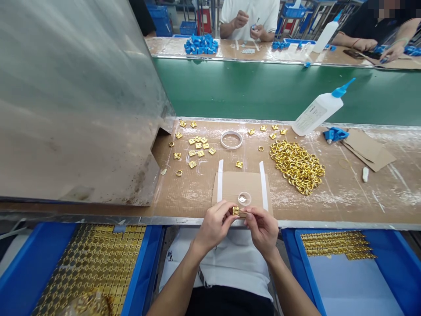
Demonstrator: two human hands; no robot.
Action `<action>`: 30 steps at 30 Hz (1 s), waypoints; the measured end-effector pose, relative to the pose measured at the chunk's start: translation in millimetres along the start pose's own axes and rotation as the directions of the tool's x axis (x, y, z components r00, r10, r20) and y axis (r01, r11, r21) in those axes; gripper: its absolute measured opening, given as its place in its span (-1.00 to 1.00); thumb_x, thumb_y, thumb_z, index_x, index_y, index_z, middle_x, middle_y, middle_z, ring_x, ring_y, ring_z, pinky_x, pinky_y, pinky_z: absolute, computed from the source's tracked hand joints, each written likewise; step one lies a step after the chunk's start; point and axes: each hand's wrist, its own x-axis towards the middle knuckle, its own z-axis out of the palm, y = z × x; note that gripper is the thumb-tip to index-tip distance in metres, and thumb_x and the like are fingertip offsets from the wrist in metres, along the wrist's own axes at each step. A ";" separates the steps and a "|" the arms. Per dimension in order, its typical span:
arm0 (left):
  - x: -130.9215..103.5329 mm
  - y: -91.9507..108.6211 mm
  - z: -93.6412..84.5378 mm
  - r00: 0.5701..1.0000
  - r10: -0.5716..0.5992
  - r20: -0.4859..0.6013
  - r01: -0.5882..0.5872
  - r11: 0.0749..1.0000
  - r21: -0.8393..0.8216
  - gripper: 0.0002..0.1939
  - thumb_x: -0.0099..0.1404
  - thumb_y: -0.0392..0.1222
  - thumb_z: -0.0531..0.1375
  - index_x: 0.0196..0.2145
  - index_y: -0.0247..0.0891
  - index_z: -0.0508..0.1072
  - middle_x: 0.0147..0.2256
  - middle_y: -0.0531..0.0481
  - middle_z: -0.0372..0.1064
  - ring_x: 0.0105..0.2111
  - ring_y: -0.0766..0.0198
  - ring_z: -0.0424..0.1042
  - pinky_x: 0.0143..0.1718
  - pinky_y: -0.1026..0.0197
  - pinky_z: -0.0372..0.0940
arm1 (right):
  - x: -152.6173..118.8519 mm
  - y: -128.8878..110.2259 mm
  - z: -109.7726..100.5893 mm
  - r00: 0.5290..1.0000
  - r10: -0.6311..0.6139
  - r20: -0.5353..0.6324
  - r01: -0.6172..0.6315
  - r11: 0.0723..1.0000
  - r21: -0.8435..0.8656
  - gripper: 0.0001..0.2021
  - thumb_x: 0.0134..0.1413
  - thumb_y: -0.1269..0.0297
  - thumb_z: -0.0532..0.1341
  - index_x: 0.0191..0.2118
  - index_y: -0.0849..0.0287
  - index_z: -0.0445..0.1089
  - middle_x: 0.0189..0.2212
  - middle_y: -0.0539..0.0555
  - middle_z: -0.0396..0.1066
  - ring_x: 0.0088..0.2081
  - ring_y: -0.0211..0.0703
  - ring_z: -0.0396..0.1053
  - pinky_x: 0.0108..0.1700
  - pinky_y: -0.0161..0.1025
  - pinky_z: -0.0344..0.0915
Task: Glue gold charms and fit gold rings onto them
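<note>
My left hand (213, 223) pinches a small gold square piece (235, 210) between thumb and fingertips, over the table's front edge. From the right, my right hand (263, 228) grips a thin stick-like tool (242, 213) whose tip meets the gold piece. What kind of tool it is does not show clearly. Just beyond my fingers, a small clear round dish (244, 199) with a whitish spot inside sits on a cardboard pad (241, 182) that carries two white tape strips.
Loose gold square pieces (198, 145) and a tape roll (231, 140) lie behind the pad. To the right are a heap of gold rings (297, 166) and a leaning bottle (317, 114). A metal housing (75, 109) blocks the left. Blue trays (153, 250) flank my lap.
</note>
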 end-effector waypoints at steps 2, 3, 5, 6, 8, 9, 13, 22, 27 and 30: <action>0.0 -0.1 0.0 1.000 -0.005 -0.001 0.005 1.000 -0.004 -0.86 0.40 -0.31 0.16 -0.11 -0.30 0.47 -0.34 -0.01 0.39 -0.42 0.31 0.35 -0.36 0.30 0.25 | 0.7 -1.6 1.3 1.000 0.004 -0.004 -0.004 1.000 0.012 -0.87 0.33 0.42 0.18 -0.12 0.11 0.45 -0.27 0.11 0.55 -0.50 -0.27 0.46 -0.53 -0.40 0.44; 0.0 0.0 -0.1 1.000 -0.006 -0.002 0.006 1.000 -0.008 -0.86 0.40 -0.31 0.16 -0.11 -0.30 0.47 -0.33 -0.01 0.39 -0.42 0.31 0.35 -0.36 0.30 0.25 | 1.2 -2.8 1.5 1.000 0.011 -0.006 -0.011 1.000 0.023 -0.87 0.33 0.42 0.18 -0.12 0.11 0.45 -0.27 0.10 0.55 -0.51 -0.28 0.45 -0.53 -0.40 0.44; 0.0 0.0 -0.4 1.000 -0.005 -0.003 0.005 1.000 -0.017 -0.85 0.40 -0.32 0.16 -0.10 -0.29 0.47 -0.33 -0.01 0.39 -0.42 0.32 0.35 -0.36 0.31 0.25 | 3.0 -5.7 0.9 1.000 0.028 -0.010 -0.027 0.998 0.057 -0.87 0.33 0.42 0.17 -0.11 0.10 0.44 -0.26 0.08 0.54 -0.53 -0.31 0.43 -0.54 -0.41 0.43; 0.0 -0.1 -0.7 1.000 -0.003 -0.006 0.003 1.000 -0.020 -0.85 0.39 -0.32 0.16 -0.10 -0.29 0.47 -0.34 -0.01 0.39 -0.43 0.32 0.35 -0.36 0.31 0.25 | 4.5 -7.2 -0.1 0.999 0.034 -0.019 -0.032 0.997 0.073 -0.87 0.34 0.42 0.17 -0.11 0.10 0.43 -0.26 0.07 0.54 -0.54 -0.33 0.42 -0.54 -0.42 0.42; -0.1 -0.4 -1.2 1.000 0.002 -0.014 -0.003 1.000 -0.025 -0.85 0.39 -0.32 0.17 -0.11 -0.29 0.48 -0.35 0.00 0.39 -0.44 0.33 0.33 -0.36 0.31 0.25 | 8.5 -9.5 -2.9 0.997 0.037 -0.071 -0.032 0.996 0.080 -0.88 0.35 0.41 0.15 -0.13 0.11 0.43 -0.27 0.06 0.50 -0.55 -0.35 0.39 -0.56 -0.42 0.39; -0.2 -0.5 -1.4 1.000 0.005 -0.021 -0.006 1.000 -0.029 -0.85 0.38 -0.32 0.18 -0.11 -0.29 0.48 -0.36 0.01 0.38 -0.44 0.33 0.33 -0.37 0.32 0.25 | 11.0 -9.9 -4.4 0.993 0.035 -0.109 -0.028 0.998 0.063 -0.88 0.36 0.40 0.15 -0.15 0.12 0.43 -0.28 0.05 0.48 -0.55 -0.36 0.38 -0.57 -0.43 0.37; -0.6 -1.2 -2.4 0.998 0.016 -0.058 -0.019 0.998 -0.055 -0.86 0.38 -0.32 0.18 -0.12 -0.31 0.49 -0.38 0.01 0.38 -0.46 0.35 0.31 -0.39 0.34 0.24 | 22.5 -8.1 -8.0 0.983 -0.007 -0.184 -0.013 0.994 -0.111 -0.89 0.34 0.39 0.17 -0.20 0.14 0.44 -0.31 0.04 0.38 -0.54 -0.36 0.34 -0.58 -0.41 0.32; -0.4 0.6 -4.2 0.996 0.001 -0.088 -0.007 0.998 -0.070 -0.89 0.37 -0.30 0.19 -0.16 -0.32 0.49 -0.39 0.01 0.37 -0.47 0.37 0.28 -0.42 0.36 0.24 | 33.4 -8.5 -1.8 0.992 -0.103 -0.070 0.070 0.929 -0.363 -0.89 0.29 0.44 0.19 -0.26 0.15 0.44 -0.38 0.04 0.40 -0.41 -0.27 0.39 -0.48 -0.38 0.32; -0.2 0.1 -3.4 0.996 -0.009 -0.084 0.003 0.998 -0.062 -0.89 0.37 -0.28 0.19 -0.17 -0.32 0.50 -0.40 0.02 0.37 -0.47 0.37 0.29 -0.43 0.36 0.23 | 32.5 -6.9 -3.0 0.994 -0.091 -0.061 0.063 0.928 -0.367 -0.88 0.31 0.42 0.17 -0.26 0.15 0.43 -0.37 0.06 0.40 -0.40 -0.24 0.39 -0.48 -0.36 0.31; 0.8 -0.8 -2.4 0.996 -0.020 -0.086 0.015 0.998 -0.056 -0.88 0.37 -0.28 0.20 -0.16 -0.32 0.50 -0.39 0.02 0.37 -0.48 0.37 0.30 -0.43 0.36 0.23 | 33.6 -7.0 -3.2 0.992 -0.110 -0.054 0.084 0.929 -0.361 -0.88 0.30 0.44 0.18 -0.25 0.15 0.44 -0.37 0.04 0.39 -0.39 -0.26 0.39 -0.44 -0.37 0.34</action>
